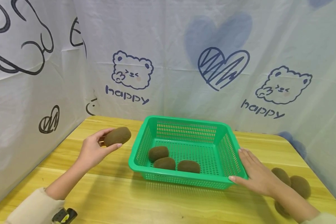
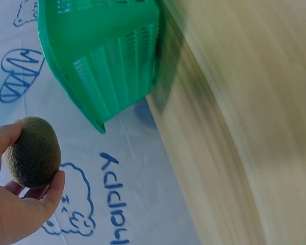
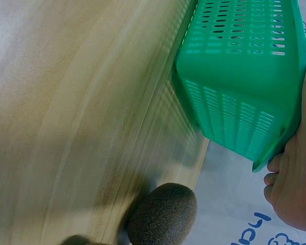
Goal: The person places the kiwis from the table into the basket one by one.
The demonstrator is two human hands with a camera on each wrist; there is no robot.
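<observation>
My left hand (image 1: 93, 151) holds a brown, fuzzy kiwi (image 1: 117, 136) between thumb and fingers, raised to the left of the green basket (image 1: 184, 178). The left wrist view shows the same kiwi (image 2: 34, 152) from the side, with fingertips on both ends. Inside the basket lie three kiwis, one (image 1: 158, 153) behind another (image 1: 164, 163) and a third (image 1: 189, 166) along the front wall. My right hand (image 1: 256, 174) grips the basket's right rim near the front corner, thumb over the edge; in the right wrist view, its fingers (image 3: 275, 178) curl at the rim.
Three more kiwis, one of them a large one (image 1: 300, 186), lie on the wooden table (image 1: 114, 199) by my right forearm, which partly covers them. A white cloth (image 1: 173, 93) with drawings hangs behind the table and along its left side.
</observation>
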